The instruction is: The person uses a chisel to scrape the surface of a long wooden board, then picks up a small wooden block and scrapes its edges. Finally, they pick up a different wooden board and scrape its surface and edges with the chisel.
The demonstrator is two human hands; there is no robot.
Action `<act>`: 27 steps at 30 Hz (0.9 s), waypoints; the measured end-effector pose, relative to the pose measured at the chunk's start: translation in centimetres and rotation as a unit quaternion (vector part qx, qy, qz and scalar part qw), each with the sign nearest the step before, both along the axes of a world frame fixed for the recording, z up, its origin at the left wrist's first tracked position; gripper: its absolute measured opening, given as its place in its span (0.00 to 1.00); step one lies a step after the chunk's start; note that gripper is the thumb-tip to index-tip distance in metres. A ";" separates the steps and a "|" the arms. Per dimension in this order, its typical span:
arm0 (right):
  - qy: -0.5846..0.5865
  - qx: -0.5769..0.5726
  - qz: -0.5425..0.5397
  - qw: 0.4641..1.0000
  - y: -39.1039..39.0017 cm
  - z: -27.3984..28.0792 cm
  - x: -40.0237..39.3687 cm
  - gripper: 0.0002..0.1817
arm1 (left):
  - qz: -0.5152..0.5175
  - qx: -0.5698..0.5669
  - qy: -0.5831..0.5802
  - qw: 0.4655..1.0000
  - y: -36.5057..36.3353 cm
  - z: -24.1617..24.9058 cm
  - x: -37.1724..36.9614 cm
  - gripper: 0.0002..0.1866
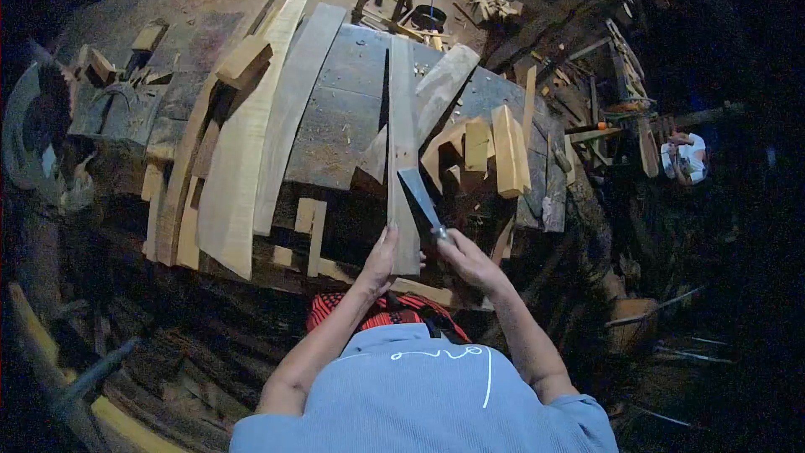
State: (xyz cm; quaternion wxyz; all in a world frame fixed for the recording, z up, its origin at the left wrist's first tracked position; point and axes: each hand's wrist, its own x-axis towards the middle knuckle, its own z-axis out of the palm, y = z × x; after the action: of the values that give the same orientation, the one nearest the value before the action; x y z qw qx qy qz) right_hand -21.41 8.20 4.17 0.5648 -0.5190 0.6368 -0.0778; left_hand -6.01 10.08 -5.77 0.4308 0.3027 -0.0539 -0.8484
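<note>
My left hand (382,262) is closed round the near end of a long narrow wooden board (403,130). The board points away from me over the workbench, its near end close to my body. In my right hand (472,265) is the handle of a machete (422,198), gripped just right of the board. Its blade widens away from the handle, and the broad far end lies against or over the board's right edge. A paler, rough plank (444,88) slants behind the board.
Long planks (289,117) lie side by side on the left of the dark workbench (340,130). Short wood blocks (508,151) stand on the right. Wood chips are scattered about. A round saw-like machine (38,138) is far left; another person (686,157) is far right.
</note>
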 end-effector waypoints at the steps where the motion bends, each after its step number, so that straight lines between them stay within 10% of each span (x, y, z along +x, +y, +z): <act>1: -0.001 -0.003 -0.003 1.000 -1.0 -0.4 0.0 0.18 | -0.003 -0.003 -0.001 1.000 0.4 -0.4 0.1 0.24; 17: 0.017 -0.020 0.023 0.999 -0.1 -2.3 0.8 0.17 | -0.045 -0.048 -0.077 0.995 1.7 -1.3 2.4 0.24; 27: -0.054 -0.066 0.030 0.996 -13.7 -6.5 2.6 0.21 | -0.069 -0.054 -0.067 0.994 1.9 -1.2 3.9 0.26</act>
State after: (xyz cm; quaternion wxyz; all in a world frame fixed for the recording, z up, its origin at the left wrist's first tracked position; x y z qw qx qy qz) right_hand -18.84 -5.50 -2.30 0.5653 -0.5687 0.5831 -0.1304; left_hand -2.07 11.94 -6.98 0.3825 0.3301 -0.1492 -0.8500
